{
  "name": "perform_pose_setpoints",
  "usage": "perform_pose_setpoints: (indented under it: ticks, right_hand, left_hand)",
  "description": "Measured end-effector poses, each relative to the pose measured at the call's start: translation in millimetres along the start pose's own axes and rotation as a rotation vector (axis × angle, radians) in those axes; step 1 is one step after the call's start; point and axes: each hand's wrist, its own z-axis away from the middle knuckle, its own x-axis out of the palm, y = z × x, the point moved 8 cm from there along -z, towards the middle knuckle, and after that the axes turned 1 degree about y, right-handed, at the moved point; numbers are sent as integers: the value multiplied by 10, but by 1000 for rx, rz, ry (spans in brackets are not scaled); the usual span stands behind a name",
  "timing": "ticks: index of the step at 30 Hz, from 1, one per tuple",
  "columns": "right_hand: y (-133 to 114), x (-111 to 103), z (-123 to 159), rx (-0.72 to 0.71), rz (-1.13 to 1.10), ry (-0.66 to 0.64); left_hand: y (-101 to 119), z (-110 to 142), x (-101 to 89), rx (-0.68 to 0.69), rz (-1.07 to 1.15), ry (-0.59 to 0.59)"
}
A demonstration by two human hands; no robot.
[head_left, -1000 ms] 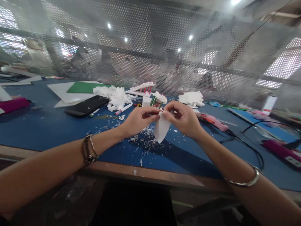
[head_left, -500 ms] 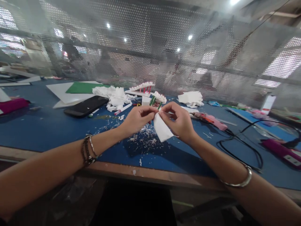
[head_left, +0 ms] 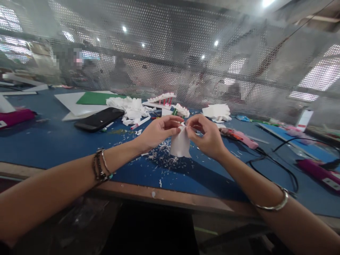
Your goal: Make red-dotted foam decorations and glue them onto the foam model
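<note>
A small white sheet of thin paper (head_left: 180,144) hangs down between my hands above the blue table. My left hand (head_left: 162,131) pinches its upper edge between thumb and fingers. At the same edge, my right hand (head_left: 205,134) grips the paper close to the left fingertips. White paper scraps (head_left: 159,156) lie strewn over the table below. Just behind my fingers stand green sticks (head_left: 174,112) topped by a crumpled white piece (head_left: 182,109). Farther back is a white strip on red sticks (head_left: 167,101).
To the left lie a black phone (head_left: 99,119), crumpled white paper (head_left: 129,106) and a green sheet (head_left: 97,98). A pink glue gun (head_left: 241,138) with a black cable (head_left: 289,173) and a purple power strip (head_left: 320,174) are on the right. Perforated mesh (head_left: 159,46) rises behind the table.
The paper has swung from slanting down to the right to hanging nearly straight, its face wider to view. My right hand has moved slightly right; both hands still hold the top edge.
</note>
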Motion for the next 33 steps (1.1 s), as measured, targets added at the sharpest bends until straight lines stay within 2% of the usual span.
perform_pose_setpoints:
  ticks: [6, 10, 15, 19, 25, 29, 33]
  right_hand:
    - [-59, 31, -9, -62, -17, -88]
    - [-119, 12, -18, -115, -9, -93]
    - [-26, -3, -12, 9, -63, -25]
    - [26, 29, 3, 74, -95, -12]
    - [20, 23, 2, 91, -99, -6]
    - [-48, 0, 8, 30, -49, 0]
    - [-115, -7, 14, -47, 40, -15]
  left_hand:
    - [46, -7, -29, 32, -50, 51]
    - [95, -7, -40, 93, -102, 55]
    - [194, 28, -26, 232, -208, 56]
    - [225, 56, -17, 279, -258, 57]
    - [226, 46, -29, 233, -178, 54]
    - [169, 20, -32, 155, -116, 29]
    - [166, 8, -32, 155, -166, -16]
